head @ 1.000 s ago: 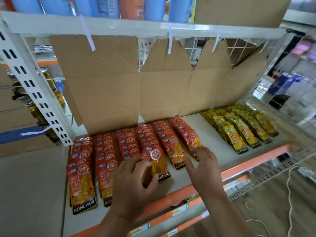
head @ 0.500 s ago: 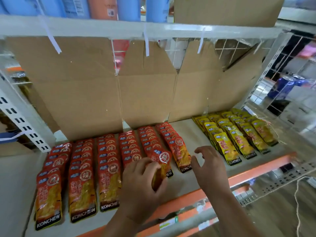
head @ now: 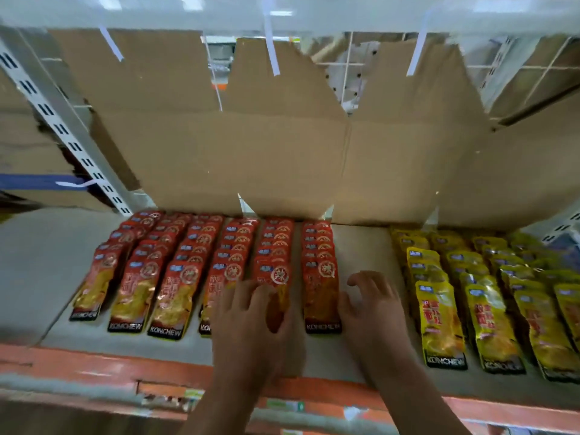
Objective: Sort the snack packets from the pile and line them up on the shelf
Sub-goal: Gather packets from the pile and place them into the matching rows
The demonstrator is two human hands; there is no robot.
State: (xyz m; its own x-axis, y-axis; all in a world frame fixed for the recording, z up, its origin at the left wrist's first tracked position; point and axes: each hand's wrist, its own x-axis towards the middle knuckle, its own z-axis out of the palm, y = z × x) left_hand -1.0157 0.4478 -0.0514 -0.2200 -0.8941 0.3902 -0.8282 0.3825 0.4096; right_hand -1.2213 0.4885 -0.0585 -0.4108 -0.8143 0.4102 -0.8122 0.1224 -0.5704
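left hand (head: 251, 324) — grip still round front red packet (head: 276, 274) | right hand (head: 373, 309) — loose, empty, drawn in beside sixth red row (head: 320, 290)

Six rows of red packets (head: 175, 293) and at least four rows of yellow packets (head: 439, 321).

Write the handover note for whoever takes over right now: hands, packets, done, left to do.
Left hand grips the front red packet of the fifth red row, on the shelf.
Right hand holds nothing, fingers loosely curled over bare shelf beside the sixth row.
Done: six red rows left, yellow rows right, lined up.
Left: settle that packet; the pile is out of view, so remaining stock is unknown.
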